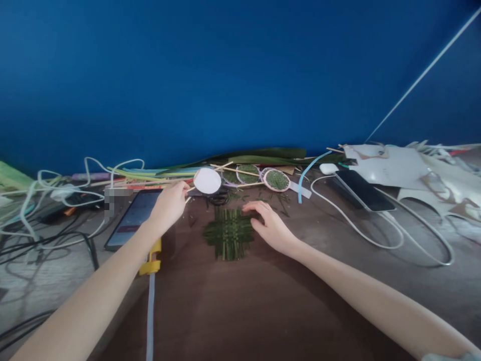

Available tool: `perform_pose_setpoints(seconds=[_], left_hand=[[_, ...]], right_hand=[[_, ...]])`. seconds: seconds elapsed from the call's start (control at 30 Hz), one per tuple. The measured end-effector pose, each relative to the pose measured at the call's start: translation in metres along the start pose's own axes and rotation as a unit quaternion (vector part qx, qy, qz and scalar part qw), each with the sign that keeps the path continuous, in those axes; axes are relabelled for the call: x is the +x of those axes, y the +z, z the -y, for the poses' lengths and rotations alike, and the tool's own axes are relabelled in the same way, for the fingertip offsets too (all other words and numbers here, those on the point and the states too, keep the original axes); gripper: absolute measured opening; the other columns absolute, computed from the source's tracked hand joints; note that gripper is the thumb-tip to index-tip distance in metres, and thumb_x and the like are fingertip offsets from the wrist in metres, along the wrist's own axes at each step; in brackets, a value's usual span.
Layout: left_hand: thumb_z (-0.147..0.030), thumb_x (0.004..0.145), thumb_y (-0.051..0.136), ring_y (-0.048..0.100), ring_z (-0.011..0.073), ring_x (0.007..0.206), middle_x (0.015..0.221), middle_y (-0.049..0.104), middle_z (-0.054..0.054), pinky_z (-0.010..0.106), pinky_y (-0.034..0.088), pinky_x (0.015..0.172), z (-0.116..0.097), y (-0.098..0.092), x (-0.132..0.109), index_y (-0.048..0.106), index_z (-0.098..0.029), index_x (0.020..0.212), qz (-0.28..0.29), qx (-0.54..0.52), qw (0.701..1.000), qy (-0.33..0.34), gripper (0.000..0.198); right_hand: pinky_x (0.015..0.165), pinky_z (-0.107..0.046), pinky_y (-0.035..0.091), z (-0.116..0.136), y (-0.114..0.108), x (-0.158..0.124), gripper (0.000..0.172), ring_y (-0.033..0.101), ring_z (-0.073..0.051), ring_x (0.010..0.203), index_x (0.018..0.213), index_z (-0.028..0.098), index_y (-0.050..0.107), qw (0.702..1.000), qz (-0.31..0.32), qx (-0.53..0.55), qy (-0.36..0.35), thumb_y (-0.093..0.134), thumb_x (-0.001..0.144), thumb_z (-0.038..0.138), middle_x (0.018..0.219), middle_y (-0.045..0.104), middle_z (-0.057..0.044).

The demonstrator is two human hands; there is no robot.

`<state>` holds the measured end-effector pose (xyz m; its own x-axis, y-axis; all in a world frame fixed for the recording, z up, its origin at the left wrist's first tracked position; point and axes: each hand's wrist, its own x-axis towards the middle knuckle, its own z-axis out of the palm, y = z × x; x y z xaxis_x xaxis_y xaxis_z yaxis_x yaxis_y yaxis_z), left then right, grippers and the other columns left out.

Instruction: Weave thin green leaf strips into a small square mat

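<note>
My left hand (171, 203) is closed in a pinch on a thin wooden stick that carries a white round disc (207, 181), like a small fan, held just above the table. My right hand (268, 225) lies with fingers stretched out on the right edge of a green woven leaf mat (229, 233) that rests flat on the brown table (240, 306). Behind the mat lie two finished round fans with green woven faces (277, 179) and loose sticks.
A tablet (131, 218) lies left of the mat, with a yellow-handled tool (151, 260) below it. Tangled white cables (56, 195) fill the left side. A dark phone (363, 190) with a white charger cable and white cut-out sheets (409, 168) are at the right. Long green leaves (263, 155) line the blue wall.
</note>
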<state>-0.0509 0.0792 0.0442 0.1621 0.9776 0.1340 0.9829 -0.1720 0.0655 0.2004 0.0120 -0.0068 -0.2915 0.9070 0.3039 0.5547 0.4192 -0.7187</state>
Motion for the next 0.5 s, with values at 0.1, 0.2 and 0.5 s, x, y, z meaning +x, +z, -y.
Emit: perform_pose_setpoints(seconds=[0.1, 0.2, 0.5], left_hand=[[-0.015, 0.081, 0.031, 0.059, 0.0238, 0.089, 0.099, 0.063, 0.012, 0.032, 0.044, 0.073, 0.004, 0.002, 0.006, 0.056, -0.016, 0.088, 0.003, 0.021, 1.000, 0.021, 0.025], [-0.014, 0.081, 0.033, 0.058, 0.0256, 0.090, 0.097, 0.062, 0.014, 0.033, 0.044, 0.073, 0.006, 0.005, 0.009, 0.055, -0.016, 0.086, 0.012, 0.041, 0.998, 0.041, 0.022], [-0.015, 0.080, 0.041, 0.057, 0.0241, 0.091, 0.095, 0.059, 0.012, 0.031, 0.044, 0.074, 0.008, 0.006, 0.010, 0.054, -0.016, 0.089, 0.029, 0.077, 0.995, 0.052, 0.016]], right_hand=[[0.086, -0.037, 0.041, 0.004, 0.000, 0.011, 0.026, 0.053, -0.018, 0.094, 0.089, 0.020, 0.057, 0.999, 0.010, -0.030, 0.009, 0.039, 0.075, 0.007, 0.095, 0.062, -0.004], [0.086, -0.035, 0.040, 0.011, 0.006, 0.035, 0.023, 0.053, -0.017, 0.093, 0.086, 0.019, 0.059, 0.994, 0.042, -0.100, -0.019, 0.040, 0.078, 0.008, 0.093, 0.064, -0.003], [0.080, -0.034, 0.039, 0.023, 0.037, 0.097, 0.016, 0.051, -0.022, 0.096, 0.089, 0.016, 0.061, 0.968, 0.086, -0.236, -0.011, 0.052, 0.078, 0.023, 0.100, 0.061, -0.008]])
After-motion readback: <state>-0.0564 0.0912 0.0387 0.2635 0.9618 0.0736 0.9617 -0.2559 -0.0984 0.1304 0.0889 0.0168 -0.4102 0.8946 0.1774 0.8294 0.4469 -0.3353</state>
